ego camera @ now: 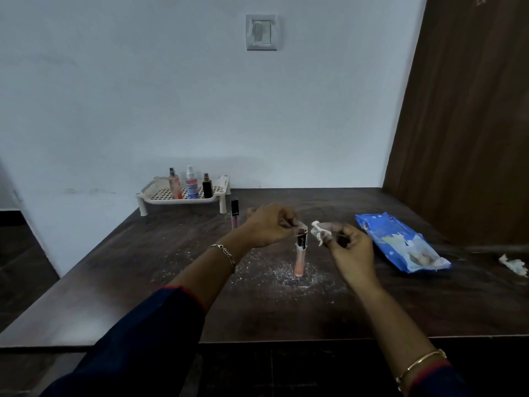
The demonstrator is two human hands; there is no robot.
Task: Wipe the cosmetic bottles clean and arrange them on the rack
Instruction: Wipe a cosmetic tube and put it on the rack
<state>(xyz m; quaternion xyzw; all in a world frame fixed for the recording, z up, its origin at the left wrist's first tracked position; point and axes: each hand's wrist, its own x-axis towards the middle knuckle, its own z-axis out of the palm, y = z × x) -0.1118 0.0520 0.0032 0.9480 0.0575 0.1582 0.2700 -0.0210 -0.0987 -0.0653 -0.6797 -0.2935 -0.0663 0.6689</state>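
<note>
A slim orange lip-gloss tube (299,260) with a black cap stands upright on the dark table; my left hand (270,224) pinches its cap from above. Just right of it, my right hand (347,243) holds a crumpled white wipe (318,230) close to the cap. A second, pink lip-gloss tube (234,214) with a black cap stands behind my left hand. The cream perforated rack (160,196) at the back left carries three bottles: a peach spray bottle (174,184), a white-and-red spray bottle (191,183) and a small black bottle (207,187).
A blue pack of wipes (400,242) lies to the right. A used crumpled wipe (513,263) rests near the right edge. White dust (274,270) speckles the table around the orange tube. A brown wooden panel (463,110) rises at the right; the table's front edge (286,340) is near me.
</note>
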